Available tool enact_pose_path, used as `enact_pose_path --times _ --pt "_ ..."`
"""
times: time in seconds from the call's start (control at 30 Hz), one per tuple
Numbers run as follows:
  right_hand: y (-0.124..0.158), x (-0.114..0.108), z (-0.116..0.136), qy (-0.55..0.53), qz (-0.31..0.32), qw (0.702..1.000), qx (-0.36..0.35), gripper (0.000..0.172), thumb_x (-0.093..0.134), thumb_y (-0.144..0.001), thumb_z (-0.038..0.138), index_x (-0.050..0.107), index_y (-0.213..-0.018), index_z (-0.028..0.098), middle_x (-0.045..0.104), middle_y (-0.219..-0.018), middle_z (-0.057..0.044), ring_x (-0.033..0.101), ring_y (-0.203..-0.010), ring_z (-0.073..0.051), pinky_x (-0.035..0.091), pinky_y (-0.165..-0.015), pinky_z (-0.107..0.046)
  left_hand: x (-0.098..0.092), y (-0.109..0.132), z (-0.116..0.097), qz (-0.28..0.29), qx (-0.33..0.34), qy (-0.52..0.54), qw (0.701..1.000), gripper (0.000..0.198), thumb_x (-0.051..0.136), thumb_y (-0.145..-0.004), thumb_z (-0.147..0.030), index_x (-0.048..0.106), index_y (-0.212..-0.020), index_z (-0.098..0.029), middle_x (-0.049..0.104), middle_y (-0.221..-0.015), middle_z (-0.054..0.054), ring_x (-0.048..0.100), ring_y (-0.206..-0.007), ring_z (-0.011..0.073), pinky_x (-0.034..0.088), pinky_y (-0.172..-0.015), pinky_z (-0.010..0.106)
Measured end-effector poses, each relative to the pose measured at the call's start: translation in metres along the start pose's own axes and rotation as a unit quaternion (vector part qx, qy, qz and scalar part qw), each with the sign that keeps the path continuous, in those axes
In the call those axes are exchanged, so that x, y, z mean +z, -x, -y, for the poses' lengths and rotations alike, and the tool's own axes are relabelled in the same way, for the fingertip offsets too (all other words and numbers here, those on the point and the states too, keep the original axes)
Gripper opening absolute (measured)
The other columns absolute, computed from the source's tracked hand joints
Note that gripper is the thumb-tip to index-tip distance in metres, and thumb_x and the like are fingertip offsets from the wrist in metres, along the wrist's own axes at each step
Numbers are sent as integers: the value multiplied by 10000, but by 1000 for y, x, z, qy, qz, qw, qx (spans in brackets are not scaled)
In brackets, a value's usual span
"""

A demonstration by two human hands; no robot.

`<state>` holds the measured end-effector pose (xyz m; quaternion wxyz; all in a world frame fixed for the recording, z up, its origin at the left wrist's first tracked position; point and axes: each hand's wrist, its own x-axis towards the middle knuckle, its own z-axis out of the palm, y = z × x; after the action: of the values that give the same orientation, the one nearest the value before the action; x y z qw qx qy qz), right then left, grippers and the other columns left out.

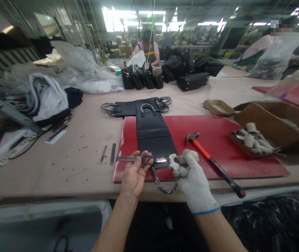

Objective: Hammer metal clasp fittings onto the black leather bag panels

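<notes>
My bare left hand (134, 175) pinches a metal caliper (125, 159), its bar pointing left and its jaws to the right. My right hand (195, 180), in a white knit glove, is closed on a shiny metal tool (161, 160) with ragged white wrapping; its exact kind is unclear. The tool's bright end points left, close to the caliper jaws; whether they touch I cannot tell. Beneath both hands lies a black leather bag panel (154, 143) with wrapped loop handles, on a red board (201, 126). A claw hammer (204, 150) with an orange and black handle lies right of my gloved hand.
Two slim metal tools, a punch (103, 154) and a dark strip (113, 154), lie left of the board. At right stand a small box (246, 148) of white-wrapped pieces and a larger cardboard box (277, 122). Black bags (192, 81) and a co-worker (149, 49) are across the table.
</notes>
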<state>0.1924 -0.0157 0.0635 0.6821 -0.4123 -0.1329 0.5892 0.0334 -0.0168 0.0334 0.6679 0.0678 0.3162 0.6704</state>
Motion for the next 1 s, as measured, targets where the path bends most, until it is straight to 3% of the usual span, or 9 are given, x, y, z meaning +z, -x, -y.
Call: enact_pose_path --times 0.2,0.3,0.4,0.5,0.63,0.73,1.0 --pt "-35 15 -11 3 -44 998 -45 573 899 -663 422 364 -770 247 497 -576 123 487 -401 -80 409 -337 -167 9 -23 30 -19 34 -45 998 248 734 -907 -174 616 -1126 -170 765 -1058 98 752 -952 206 628 -814 335" --pt "-49 18 -12 -14 -4 998 -58 600 924 -651 363 348 -761 239 481 -593 129 435 -415 -46 436 -392 -151 19 -34 34 -26 36 -58 997 273 754 -885 -160 612 -1117 -167 760 -1074 101 755 -932 205 620 -784 305" --pt "-62 19 -10 -27 57 995 -78 601 921 -646 244 325 -717 226 432 -561 127 419 -448 -42 486 -482 -167 30 -48 31 -22 43 -45 998 277 738 -851 -73 626 -1088 -161 755 -1083 88 751 -1000 210 611 -860 309" --pt "-76 20 -9 -19 74 992 -101 563 911 -666 242 349 -690 226 424 -541 112 450 -474 -68 489 -483 -190 38 -67 30 -7 58 -34 998 291 735 -826 -44 641 -1078 -156 757 -1089 84 746 -1032 210 597 -927 327" --pt "-94 20 -13 45 21 991 -124 408 865 -764 351 482 -751 212 506 -571 90 471 -441 -77 485 -425 -196 42 -89 37 0 75 -39 996 327 783 -801 -82 631 -1082 -150 771 -1055 96 760 -980 218 600 -892 334" --pt "-100 18 -18 76 -31 987 -135 392 847 -779 431 527 -811 208 583 -644 57 534 -467 -105 493 -398 -215 38 -97 46 -20 88 -51 995 387 838 -777 -139 617 -1093 -177 780 -1031 78 766 -960 227 596 -894 365" --pt "-97 15 -24 115 -34 981 -150 355 816 -824 408 522 -815 209 577 -684 56 569 -516 -107 565 -470 -226 29 -99 50 -23 102 -45 993 386 923 -700 -203 652 -975 -213 776 -1094 43 756 -1009 247 617 -858 370"
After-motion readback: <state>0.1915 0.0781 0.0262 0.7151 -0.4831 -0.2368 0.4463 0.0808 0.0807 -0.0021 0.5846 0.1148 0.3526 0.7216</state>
